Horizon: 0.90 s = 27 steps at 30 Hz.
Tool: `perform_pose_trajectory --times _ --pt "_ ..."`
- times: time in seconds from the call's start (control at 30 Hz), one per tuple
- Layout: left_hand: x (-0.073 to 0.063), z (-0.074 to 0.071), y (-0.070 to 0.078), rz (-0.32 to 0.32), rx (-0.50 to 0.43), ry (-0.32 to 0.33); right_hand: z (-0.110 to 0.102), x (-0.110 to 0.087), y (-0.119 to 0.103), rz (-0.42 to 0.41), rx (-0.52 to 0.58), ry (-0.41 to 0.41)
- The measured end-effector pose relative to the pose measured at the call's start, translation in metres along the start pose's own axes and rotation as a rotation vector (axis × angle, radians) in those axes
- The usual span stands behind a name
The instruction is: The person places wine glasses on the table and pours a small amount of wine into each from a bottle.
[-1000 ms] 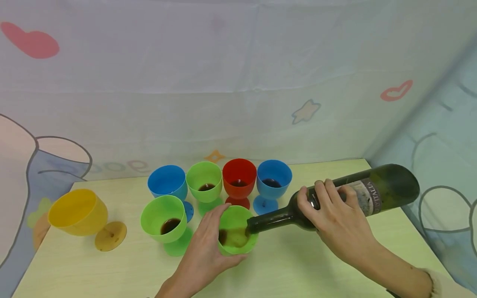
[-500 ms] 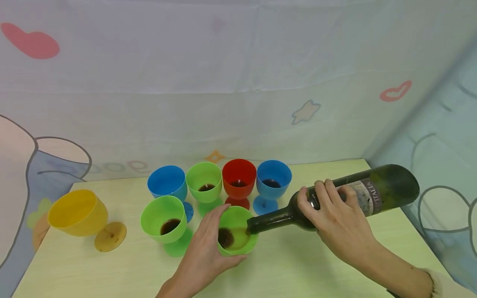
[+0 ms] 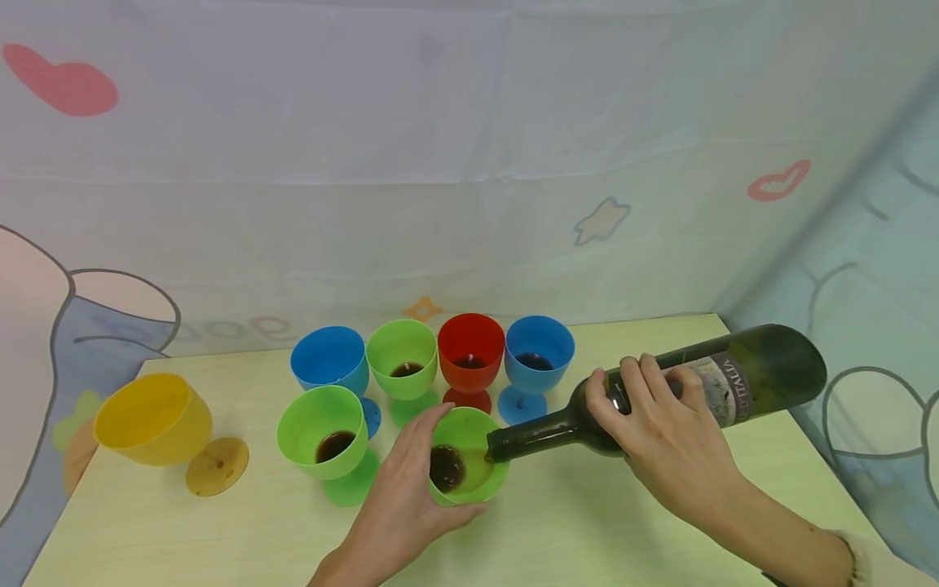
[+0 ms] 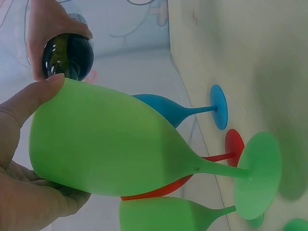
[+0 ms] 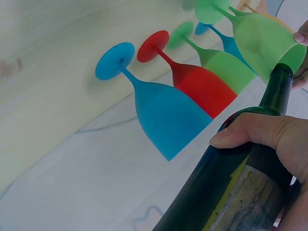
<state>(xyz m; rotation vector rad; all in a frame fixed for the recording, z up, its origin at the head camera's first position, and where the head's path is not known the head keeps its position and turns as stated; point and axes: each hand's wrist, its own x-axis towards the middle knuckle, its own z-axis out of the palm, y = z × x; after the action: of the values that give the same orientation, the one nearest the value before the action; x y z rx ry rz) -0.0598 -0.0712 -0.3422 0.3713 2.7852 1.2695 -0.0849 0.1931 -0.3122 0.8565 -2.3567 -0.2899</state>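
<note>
My left hand [image 3: 403, 489] grips a light green plastic goblet [image 3: 469, 428] round its bowl, thumb on the near side. Dark liquid pools at the left of the bowl. My right hand [image 3: 667, 424] is wrapped around a dark green glass wine bottle [image 3: 778, 367], tipped with its neck to the left and its mouth at the goblet's right rim. Brownish liquid shows just below the mouth. In the left wrist view the held goblet [image 4: 115, 139] shows its bowl, stem and round foot. The right wrist view has the bottle's neck [image 5: 276, 91] overlapping the rim.
Behind stand a blue goblet [image 3: 539, 334], a red goblet [image 3: 469, 330], a green goblet [image 3: 399, 334] and another blue goblet [image 3: 326, 355]. A green goblet with dark liquid [image 3: 315, 416] is left of my hand; a yellow goblet [image 3: 150, 416] is farther left. A printed cloth [image 3: 469, 163] hangs behind the table [image 3: 279, 538].
The dark pool in the held green goblet has grown and the brownish streak across its bottom has shrunk. Both hands and the bottle stay nearly in place.
</note>
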Motion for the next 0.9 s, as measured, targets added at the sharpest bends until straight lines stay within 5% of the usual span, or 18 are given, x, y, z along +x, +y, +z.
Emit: perform_pose_trajectory --times 0.9 --pt "0.0012 0.0018 -0.0048 0.027 -0.027 -0.005 0.0090 -0.0089 -0.0015 0.053 0.088 0.003"
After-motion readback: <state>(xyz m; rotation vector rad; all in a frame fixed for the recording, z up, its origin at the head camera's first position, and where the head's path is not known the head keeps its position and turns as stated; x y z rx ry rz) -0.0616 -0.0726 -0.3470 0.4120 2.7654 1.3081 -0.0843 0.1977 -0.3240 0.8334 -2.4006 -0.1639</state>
